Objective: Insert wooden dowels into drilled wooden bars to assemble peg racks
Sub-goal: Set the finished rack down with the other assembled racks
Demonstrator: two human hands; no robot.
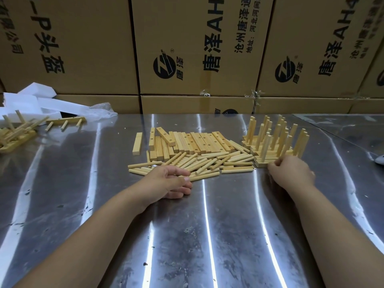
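Left fingers (182, 190) are loosely curled, with the thumb tip meeting the near edge of the loose dowels (207, 163); whether a dowel is pinched cannot be told. The left hand (168, 181) rests on its side on the steel table (187, 235). Right fingers (277, 163) are curled against the nearest of the assembled racks (274, 142), at its base; their grip is hidden behind the back of the right hand (291, 172). The dowels lie scattered between the hands, and the drilled bars (197, 142) lie in a row just behind them. The racks stand at right with pegs upright. More finished racks (18, 132) and white foam (31, 100) lie at far left. Printed cardboard boxes (197, 48) are stacked behind the table.
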